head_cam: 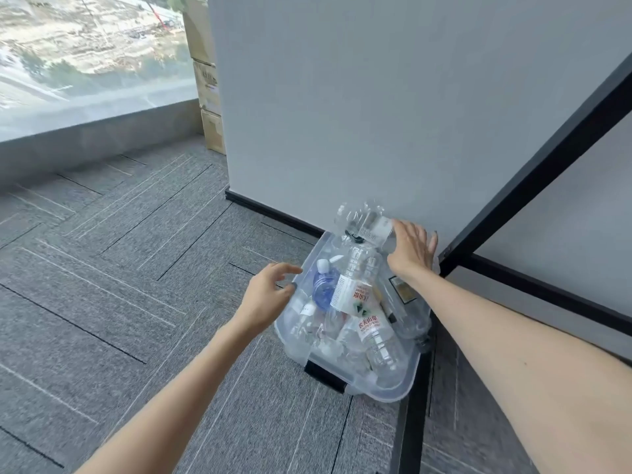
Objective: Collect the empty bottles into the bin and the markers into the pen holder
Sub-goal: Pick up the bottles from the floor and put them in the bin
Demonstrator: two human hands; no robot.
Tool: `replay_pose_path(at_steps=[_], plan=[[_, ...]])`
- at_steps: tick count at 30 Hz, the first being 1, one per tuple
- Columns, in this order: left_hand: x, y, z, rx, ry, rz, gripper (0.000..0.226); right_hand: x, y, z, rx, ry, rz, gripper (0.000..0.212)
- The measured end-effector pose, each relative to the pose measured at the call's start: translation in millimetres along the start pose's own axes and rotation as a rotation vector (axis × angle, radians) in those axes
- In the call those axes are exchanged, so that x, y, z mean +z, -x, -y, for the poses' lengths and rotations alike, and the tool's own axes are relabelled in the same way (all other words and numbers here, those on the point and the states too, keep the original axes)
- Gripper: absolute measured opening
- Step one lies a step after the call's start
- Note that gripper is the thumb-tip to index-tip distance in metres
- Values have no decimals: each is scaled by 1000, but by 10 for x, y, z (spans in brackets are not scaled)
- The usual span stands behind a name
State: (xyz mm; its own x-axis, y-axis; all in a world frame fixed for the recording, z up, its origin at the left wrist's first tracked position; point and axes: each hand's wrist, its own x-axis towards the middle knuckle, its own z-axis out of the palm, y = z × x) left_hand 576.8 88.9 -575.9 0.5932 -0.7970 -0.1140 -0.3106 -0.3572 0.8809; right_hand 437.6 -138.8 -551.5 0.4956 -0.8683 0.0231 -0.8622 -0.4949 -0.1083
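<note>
Left hand (270, 295) hovers beside the bin's (393, 394) left rim, fingers loosely spread, holding nothing. The bin sits on carpet (136, 268) in a corner, piled with bottles (355, 292). Right hand (412, 249), fingers straight and spread, touches the top bottle (362, 220).

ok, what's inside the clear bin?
A pile of empty clear bottles, among them a blue-tinted bottle and a white-labelled bottle. A crumpled bottle sits uppermost, by the right hand. The pile covers the bin floor, hiding anything beneath.
</note>
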Motion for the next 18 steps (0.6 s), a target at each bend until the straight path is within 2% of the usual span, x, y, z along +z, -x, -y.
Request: replay_pose_path(at_steps=[5,9,13,18], plan=[[-55,54,-68,4,-19,10,31,-84,41,81,-32,-28,7,73],[-136,133,-133,-4,-13,8,32,-101,199,250,-109,-109,-120,63],[-272,355,-236,-11,-10,-28,31,-185,608,510,-152,-249,-254,53],[-481,837,-346,-47,-26,-70,30,-446,1288,901,-180,-393,-278,53]])
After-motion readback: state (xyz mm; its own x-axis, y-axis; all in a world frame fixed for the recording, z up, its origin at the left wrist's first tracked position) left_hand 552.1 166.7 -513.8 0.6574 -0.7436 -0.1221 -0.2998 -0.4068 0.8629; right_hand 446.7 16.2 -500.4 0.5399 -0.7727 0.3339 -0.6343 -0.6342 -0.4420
